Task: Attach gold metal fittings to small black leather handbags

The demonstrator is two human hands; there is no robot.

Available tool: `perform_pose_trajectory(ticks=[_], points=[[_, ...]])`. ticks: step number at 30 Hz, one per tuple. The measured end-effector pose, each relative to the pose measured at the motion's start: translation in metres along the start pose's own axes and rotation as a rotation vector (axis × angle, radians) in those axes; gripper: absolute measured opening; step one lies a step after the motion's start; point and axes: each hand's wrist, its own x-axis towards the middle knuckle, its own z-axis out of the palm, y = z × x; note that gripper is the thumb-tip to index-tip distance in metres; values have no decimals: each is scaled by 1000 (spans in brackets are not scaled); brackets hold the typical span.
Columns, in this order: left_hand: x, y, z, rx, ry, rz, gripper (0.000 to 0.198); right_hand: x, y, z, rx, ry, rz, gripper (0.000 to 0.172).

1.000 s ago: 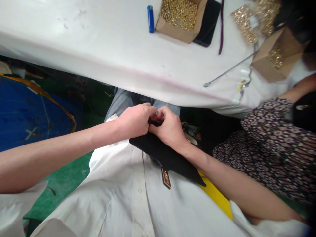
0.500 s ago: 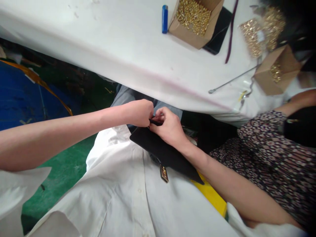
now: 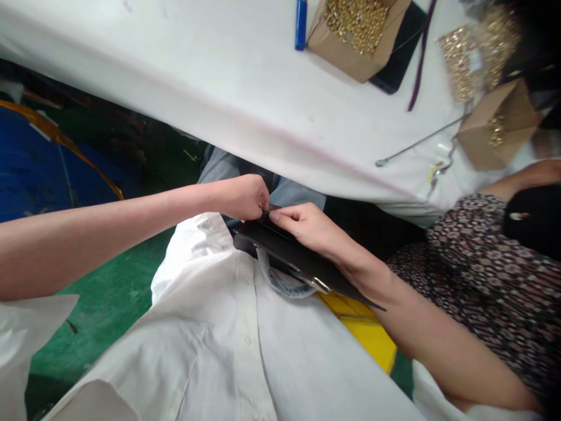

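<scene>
A black handbag (image 3: pixel 307 255) rests on my lap against my white shirt, seen mostly along its top. It has a handle (image 3: pixel 287 288) wrapped in clear plastic, hanging toward me, and a gold metal fitting (image 3: pixel 321 285). My left hand (image 3: pixel 250 196) is closed in a fist at the bag's far-left edge, its fingertips curled out of sight. Touching the same edge, my right hand (image 3: pixel 313 227) pinches the black material between thumb and fingers. The two hands nearly meet there. What lies between the left fingertips is too small to make out.
On the white-covered table (image 3: pixel 197 88) stand a cardboard box (image 3: pixel 337 61) of gold pieces, a blue lighter (image 3: pixel 300 26), a smaller box (image 3: pixel 482 140), bags of gold pieces (image 3: pixel 458 61) and a metal rod (image 3: pixel 421 140). A co-worker's patterned sleeve (image 3: pixel 460 228) is close on the right. Something yellow (image 3: pixel 368 336) sits below the bag.
The bag has tilted, bringing its plastic-wrapped handle into sight and shifting the gold fitting right and up. My right hand has moved slightly right and down, its fingers straighter. My left hand is almost unmoved.
</scene>
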Motion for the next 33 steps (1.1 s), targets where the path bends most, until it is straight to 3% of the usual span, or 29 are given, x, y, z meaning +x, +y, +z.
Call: perform_pose_trajectory(ticks=[8,18,23,33], points=[[-2,0,2,49,4,-4,23,3,1,8,-49,70,-62,27],[-6,0,8,52,11,-10,19,-4,-6,26,-274,247,-131,19],[-4,-4,6,90,-69,-12,21,-5,-11,30,-381,256,-116,15],[-5,-12,7,48,-100,16,15,-4,-14,32,-486,247,-66,21]])
